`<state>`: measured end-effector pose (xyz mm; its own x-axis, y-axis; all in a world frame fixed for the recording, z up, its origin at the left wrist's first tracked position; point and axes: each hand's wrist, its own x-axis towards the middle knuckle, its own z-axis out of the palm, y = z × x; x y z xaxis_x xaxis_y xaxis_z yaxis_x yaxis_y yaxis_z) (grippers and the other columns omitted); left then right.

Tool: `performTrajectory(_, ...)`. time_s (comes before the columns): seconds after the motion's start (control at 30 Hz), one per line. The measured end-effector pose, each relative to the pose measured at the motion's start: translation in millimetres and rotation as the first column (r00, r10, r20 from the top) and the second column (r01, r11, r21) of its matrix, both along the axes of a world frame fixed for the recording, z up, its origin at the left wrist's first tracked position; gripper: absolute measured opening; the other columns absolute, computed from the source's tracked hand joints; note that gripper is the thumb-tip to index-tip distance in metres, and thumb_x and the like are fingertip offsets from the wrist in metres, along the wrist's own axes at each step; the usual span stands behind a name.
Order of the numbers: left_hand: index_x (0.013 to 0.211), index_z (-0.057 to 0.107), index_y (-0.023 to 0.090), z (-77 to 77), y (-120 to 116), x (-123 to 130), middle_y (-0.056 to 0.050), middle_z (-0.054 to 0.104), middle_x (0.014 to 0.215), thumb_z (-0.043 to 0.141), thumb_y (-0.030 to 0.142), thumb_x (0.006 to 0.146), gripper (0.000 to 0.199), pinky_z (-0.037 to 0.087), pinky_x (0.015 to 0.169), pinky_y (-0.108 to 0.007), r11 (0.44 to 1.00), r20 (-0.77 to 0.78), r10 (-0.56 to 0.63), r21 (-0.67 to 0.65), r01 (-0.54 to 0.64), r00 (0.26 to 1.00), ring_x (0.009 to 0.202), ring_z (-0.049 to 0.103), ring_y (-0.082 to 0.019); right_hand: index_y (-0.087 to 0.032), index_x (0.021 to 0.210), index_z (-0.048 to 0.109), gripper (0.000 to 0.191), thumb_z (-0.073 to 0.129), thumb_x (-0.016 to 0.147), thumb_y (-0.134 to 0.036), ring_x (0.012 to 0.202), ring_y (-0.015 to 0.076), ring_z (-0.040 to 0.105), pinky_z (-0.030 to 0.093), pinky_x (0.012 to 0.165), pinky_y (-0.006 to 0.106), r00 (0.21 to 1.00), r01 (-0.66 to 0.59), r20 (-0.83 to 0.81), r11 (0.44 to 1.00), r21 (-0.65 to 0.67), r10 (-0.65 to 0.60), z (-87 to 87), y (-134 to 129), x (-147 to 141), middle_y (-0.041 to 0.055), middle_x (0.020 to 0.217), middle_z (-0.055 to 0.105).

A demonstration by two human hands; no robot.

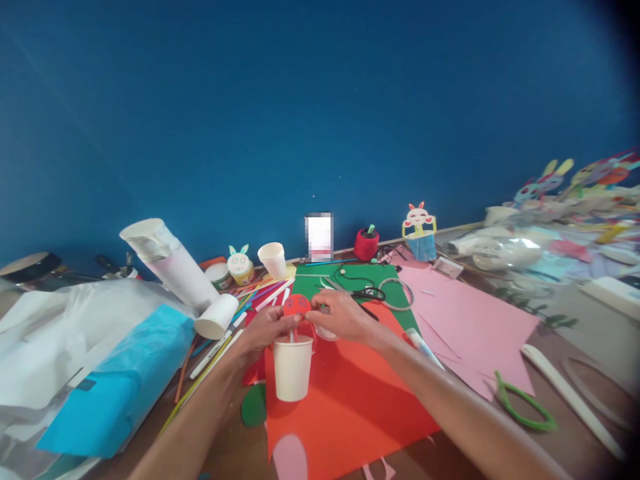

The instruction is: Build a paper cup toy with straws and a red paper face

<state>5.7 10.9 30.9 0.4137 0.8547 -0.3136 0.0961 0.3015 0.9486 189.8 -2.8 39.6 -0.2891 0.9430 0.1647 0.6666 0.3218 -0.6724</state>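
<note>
A white paper cup stands upright on a red-orange paper sheet. Just above its rim is a round red paper face with drawn eyes, on a pale stick that reaches down into the cup. My left hand pinches the face's lower left edge. On the other side, my right hand has its fingers closed at the face's right edge. A red curved strip hangs beside the cup's rim, under my right fingers.
Scissors lie on green paper behind my right hand. Pink sheets spread to the right. A tipped cup, colored sticks and a blue package are at the left. Finished cup figures stand by the wall.
</note>
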Motion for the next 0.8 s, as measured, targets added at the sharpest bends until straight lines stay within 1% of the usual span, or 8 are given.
performTrajectory(0.1, 0.078, 0.065, 0.012, -2.3, 1.1, -0.1, -0.004, 0.064, 0.066, 0.07, 0.035, 0.061, 0.029, 0.043, 0.06, -0.028, 1.0, 0.014, -0.012, -0.015, 0.012, 1.0, 0.063, 0.058, -0.017, -0.019, 0.084, 0.062, 0.021, 0.052, 0.076, -0.036, 0.072, 0.0116, 0.05, 0.033, 0.061, 0.022, 0.991, -0.045, -0.129, 0.998, -0.049, 0.038, -3.9, 3.2, 0.8, 0.0004, 0.08, 0.06)
performTrajectory(0.2, 0.082, 0.066, 0.012, -4.6, 4.5, -2.4, -0.006, 0.066, 0.07, 0.069, 0.034, 0.062, 0.03, 0.045, 0.062, -0.029, 1.0, 0.049, 0.003, -0.023, -0.001, 0.999, 0.063, 0.06, -0.018, -0.021, 0.104, 0.055, 0.035, 0.056, 0.072, -0.036, 0.071, 0.0113, 0.052, 0.036, 0.059, 0.022, 0.971, -0.053, -0.238, 0.99, -0.127, 0.022, -8.6, 7.6, 4.1, 0.0009, 0.088, 0.061)
performTrajectory(0.23, 0.082, 0.066, 0.012, -5.2, 5.4, -3.0, -0.006, 0.067, 0.071, 0.068, 0.034, 0.063, 0.029, 0.045, 0.063, -0.029, 1.0, 0.065, 0.014, -0.02, -0.013, 0.998, 0.063, 0.06, -0.017, -0.021, 0.106, 0.054, 0.038, 0.057, 0.071, -0.035, 0.071, 0.0112, 0.053, 0.037, 0.059, 0.022, 0.967, -0.065, -0.255, 0.987, -0.145, 0.026, -9.4, 8.6, 5.7, 0.001, 0.089, 0.061)
performTrajectory(0.3, 0.081, 0.066, 0.012, -5.8, 6.5, -3.7, -0.006, 0.067, 0.073, 0.068, 0.032, 0.064, 0.027, 0.045, 0.063, -0.028, 0.999, 0.087, 0.041, -0.021, -0.039, 0.995, 0.063, 0.06, -0.016, -0.021, 0.104, 0.055, 0.035, 0.056, 0.071, -0.032, 0.072, 0.0115, 0.054, 0.038, 0.061, 0.022, 0.967, -0.091, -0.251, 0.984, -0.152, 0.05, -8.8, 9.2, 8.8, 0.0009, 0.09, 0.061)
performTrajectory(0.43, 0.082, 0.066, 0.011, -4.1, 5.8, -2.9, -0.009, 0.068, 0.079, 0.07, 0.031, 0.062, 0.028, 0.046, 0.065, -0.028, 0.995, 0.101, 0.058, -0.084, -0.049, 0.993, 0.067, 0.061, -0.017, -0.02, 0.094, 0.06, 0.025, 0.054, 0.071, -0.026, 0.08, 0.0143, 0.055, 0.039, 0.069, 0.025, 0.99, -0.067, -0.128, 0.994, -0.086, 0.056, 0.0, 5.1, 12.1, 0.0011, 0.09, 0.062)
performTrajectory(0.57, 0.084, 0.066, 0.011, -1.0, 4.3, -1.6, -0.009, 0.068, 0.083, 0.071, 0.028, 0.061, 0.029, 0.047, 0.068, -0.029, 0.992, 0.142, 0.056, -0.123, -0.039, 0.988, 0.071, 0.061, -0.018, -0.02, 0.095, 0.06, 0.024, 0.05, 0.073, -0.021, 0.086, 0.0152, 0.054, 0.037, 0.074, 0.026, 0.998, -0.065, 0.03, 0.998, 0.023, 0.064, 7.6, -0.3, 9.7, 0.0031, 0.096, 0.061)
performTrajectory(0.67, 0.082, 0.066, 0.012, 0.0, 3.9, -1.2, -0.008, 0.068, 0.082, 0.071, 0.025, 0.061, 0.026, 0.047, 0.067, -0.03, 0.988, 0.177, 0.061, -0.153, -0.033, 0.982, 0.067, 0.061, -0.017, -0.02, 0.096, 0.059, 0.024, 0.047, 0.076, -0.019, 0.089, 0.0161, 0.052, 0.035, 0.078, 0.028, 0.987, -0.056, 0.154, 0.993, 0.105, 0.04, 6.2, -1.5, 7.7, 0.0048, 0.096, 0.06)
performTrajectory(0.8, 0.075, 0.066, 0.011, 0.4, 4.4, -2.2, -0.005, 0.067, 0.07, 0.071, 0.023, 0.061, 0.019, 0.045, 0.06, -0.025, 0.985, 0.187, 0.08, -0.168, -0.049, 0.979, 0.06, 0.059, -0.014, -0.02, 0.095, 0.059, 0.02, 0.047, 0.079, -0.02, 0.089, 0.0166, 0.051, 0.032, 0.079, 0.03, 0.966, -0.084, 0.254, 0.981, 0.173, 0.038, -0.4, 0.5, 8.7, 0.0048, 0.091, 0.058)
